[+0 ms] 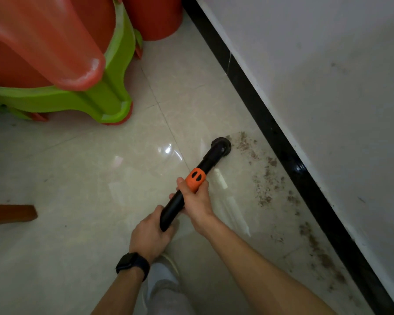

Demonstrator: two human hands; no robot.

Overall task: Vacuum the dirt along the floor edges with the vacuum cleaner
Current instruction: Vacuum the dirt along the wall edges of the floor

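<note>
A black vacuum cleaner tube (208,163) with an orange collar (195,179) slants across the glossy tile floor. Its round nozzle (222,145) sits on the tiles at the near end of a trail of brown dirt (266,178). The dirt runs along the black baseboard (289,160) toward the lower right. My right hand (195,201) grips the tube just below the orange collar. My left hand (151,235), with a black watch on its wrist, holds the tube's lower end.
Stacked red and green plastic stools (77,64) stand at the upper left, a red bucket (155,17) behind them. A white wall (328,87) rises above the baseboard. A brown wooden piece (11,213) lies at the left edge. My white shoe (163,276) is below my hands.
</note>
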